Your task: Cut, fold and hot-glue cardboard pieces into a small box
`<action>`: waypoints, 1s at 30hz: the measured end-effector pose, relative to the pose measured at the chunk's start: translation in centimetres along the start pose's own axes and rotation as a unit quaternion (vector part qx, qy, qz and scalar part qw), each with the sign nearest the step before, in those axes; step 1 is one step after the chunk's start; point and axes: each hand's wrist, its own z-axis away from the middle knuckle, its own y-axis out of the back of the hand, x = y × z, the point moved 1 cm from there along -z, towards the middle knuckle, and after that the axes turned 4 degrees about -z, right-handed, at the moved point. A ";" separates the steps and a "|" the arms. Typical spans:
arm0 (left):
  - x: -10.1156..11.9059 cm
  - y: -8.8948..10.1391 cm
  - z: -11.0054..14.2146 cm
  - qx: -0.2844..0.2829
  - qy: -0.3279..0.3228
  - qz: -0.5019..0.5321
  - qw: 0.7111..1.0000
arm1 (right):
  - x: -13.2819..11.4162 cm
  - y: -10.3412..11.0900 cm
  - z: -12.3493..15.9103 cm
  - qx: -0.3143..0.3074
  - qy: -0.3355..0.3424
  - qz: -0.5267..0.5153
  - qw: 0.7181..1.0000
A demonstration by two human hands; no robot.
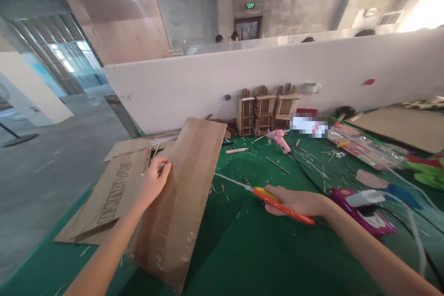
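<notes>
My left hand pinches the left edge of a long brown cardboard sheet and holds it tilted up off the green table. Under it lies another flat cardboard piece with cut-out lettering. My right hand rests on the table to the right, closed around an orange and yellow utility knife whose blade end points left toward the cardboard.
A white partition wall runs along the table's far edge. Against it stand small cardboard shelf models. A pink glue gun, wooden sticks, packaged supplies, a purple package and more cardboard lie on the right. People's heads show beyond the wall.
</notes>
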 end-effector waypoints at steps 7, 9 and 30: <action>-0.5 -0.8 2.1 -0.110 0.138 0.205 0.963 | -1.7 1.3 -0.9 -0.126 -0.020 -0.052 0.990; -0.4 -1.0 2.3 -0.128 0.169 0.262 0.942 | -1.9 1.5 -1.1 -0.154 -0.013 -0.095 0.983; -1.9 -4.1 5.1 -0.107 0.293 0.400 0.862 | -1.2 1.7 -2.1 -0.173 -0.026 -0.180 0.968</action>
